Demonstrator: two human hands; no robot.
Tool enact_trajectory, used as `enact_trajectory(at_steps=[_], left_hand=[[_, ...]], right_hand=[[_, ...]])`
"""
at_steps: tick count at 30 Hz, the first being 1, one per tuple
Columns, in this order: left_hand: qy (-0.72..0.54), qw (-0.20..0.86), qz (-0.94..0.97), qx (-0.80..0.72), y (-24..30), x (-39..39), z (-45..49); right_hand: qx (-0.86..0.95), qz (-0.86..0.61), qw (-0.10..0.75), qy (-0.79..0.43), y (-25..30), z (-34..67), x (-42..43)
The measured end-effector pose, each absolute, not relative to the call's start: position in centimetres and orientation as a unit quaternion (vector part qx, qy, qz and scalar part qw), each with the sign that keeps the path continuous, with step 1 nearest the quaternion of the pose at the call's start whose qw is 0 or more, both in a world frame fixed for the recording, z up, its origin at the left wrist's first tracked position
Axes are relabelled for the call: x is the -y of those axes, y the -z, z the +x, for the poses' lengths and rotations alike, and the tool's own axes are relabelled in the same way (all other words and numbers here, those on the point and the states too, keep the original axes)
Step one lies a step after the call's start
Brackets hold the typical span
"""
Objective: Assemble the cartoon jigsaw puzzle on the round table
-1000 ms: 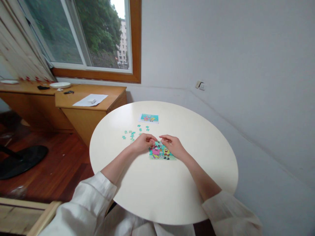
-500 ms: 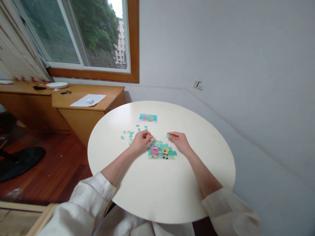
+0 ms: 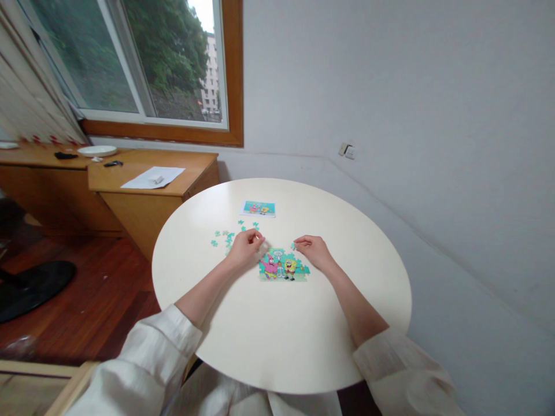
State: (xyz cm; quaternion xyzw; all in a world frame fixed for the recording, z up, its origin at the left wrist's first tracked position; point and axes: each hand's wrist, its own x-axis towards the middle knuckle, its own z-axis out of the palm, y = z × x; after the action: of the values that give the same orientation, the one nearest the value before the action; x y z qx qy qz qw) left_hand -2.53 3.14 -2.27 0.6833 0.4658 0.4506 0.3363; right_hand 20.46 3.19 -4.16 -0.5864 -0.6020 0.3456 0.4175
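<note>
A partly joined jigsaw puzzle (image 3: 284, 267) with cartoon figures lies on the round white table (image 3: 277, 329). At its upper right, my right hand (image 3: 314, 252) pinches a small teal puzzle piece (image 3: 293, 246) between thumb and fingers. My left hand (image 3: 246, 247) is by the puzzle's upper left corner, its thumb and fingertips drawn together. What they hold, if anything, is too small to make out. Loose teal puzzle pieces (image 3: 229, 237) are scattered to the left of that hand, some hidden behind it.
Behind the puzzle lies a reference picture card (image 3: 259, 208) with the same figures. A wooden desk (image 3: 197, 167) at the left bears a white paper (image 3: 141, 178) and a plate (image 3: 97, 151). Beyond the table is a wall with a socket (image 3: 350, 152).
My right hand has tilted slightly, and the piece in it has dropped a little toward the puzzle's upper edge. My left hand has barely shifted. The whole view has moved slightly.
</note>
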Motion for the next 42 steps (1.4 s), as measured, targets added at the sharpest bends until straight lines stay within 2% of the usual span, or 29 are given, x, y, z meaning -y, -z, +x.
enact_trajectory(at_steps=[17,42], left_hand=[[-0.445,0.327,0.69,-0.468,2.15,-3.04,-2.57],[-0.444,0.319,0.691,-0.474,1.94,-2.99,-2.52]], right_hand=[[0.622,-0.569,0.408,-0.35,4.09,19.97,-2.88],[0.667,-0.609,0.349,-0.251,3.43,19.62,-2.35]])
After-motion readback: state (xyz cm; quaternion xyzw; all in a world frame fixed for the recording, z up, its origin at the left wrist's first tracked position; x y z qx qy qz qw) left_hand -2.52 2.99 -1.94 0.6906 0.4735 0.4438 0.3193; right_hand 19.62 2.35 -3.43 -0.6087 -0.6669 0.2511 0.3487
